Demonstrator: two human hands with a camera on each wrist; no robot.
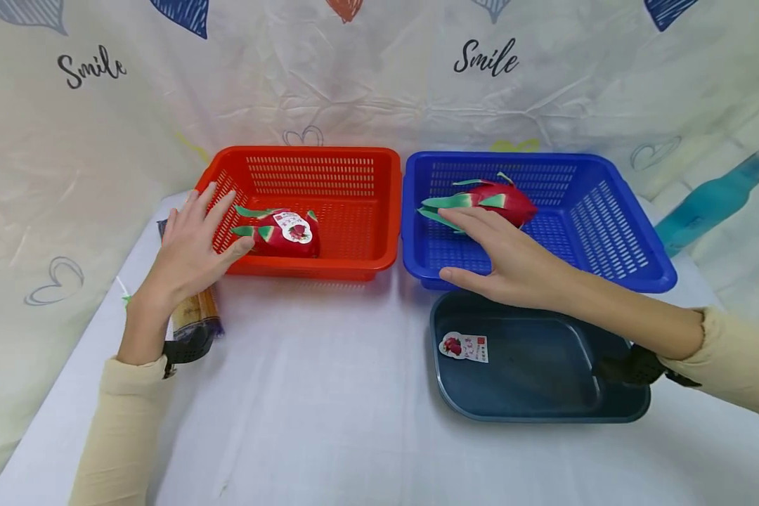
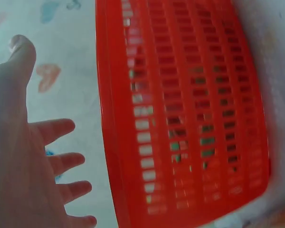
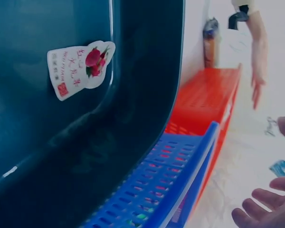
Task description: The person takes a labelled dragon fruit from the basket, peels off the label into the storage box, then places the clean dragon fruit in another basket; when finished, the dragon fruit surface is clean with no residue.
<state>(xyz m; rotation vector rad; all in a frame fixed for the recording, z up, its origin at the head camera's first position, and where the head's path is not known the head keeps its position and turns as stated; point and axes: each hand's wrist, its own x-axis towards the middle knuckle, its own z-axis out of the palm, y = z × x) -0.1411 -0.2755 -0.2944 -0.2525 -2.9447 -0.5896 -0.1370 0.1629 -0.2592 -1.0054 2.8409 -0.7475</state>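
My left hand point(image 1: 192, 249) is spread over the left end of the red basket point(image 1: 388, 211), fingers straight and holding nothing. Inside that basket lies a dragon fruit point(image 1: 278, 241) with green-tipped scales and a white sticker. Over the front left of the blue basket point(image 1: 607, 169) my right hand point(image 1: 512, 256) reaches out with straight fingers, thumb apart. Its fingertips overlap the leafy end of a second dragon fruit point(image 1: 512, 204) in the head view. In the left wrist view the left hand point(image 2: 19, 133) appears beside the red basket's slotted wall point(image 2: 180, 104).
A dark tray point(image 1: 512, 414) sits in front of the blue basket, with a dragon-fruit sticker point(image 1: 464, 347) on its inner left. A bottle of blue liquid point(image 1: 711, 200) stands at the right. Beneath the left forearm lies a long packet point(image 1: 196, 313). A printed cloth hangs behind.
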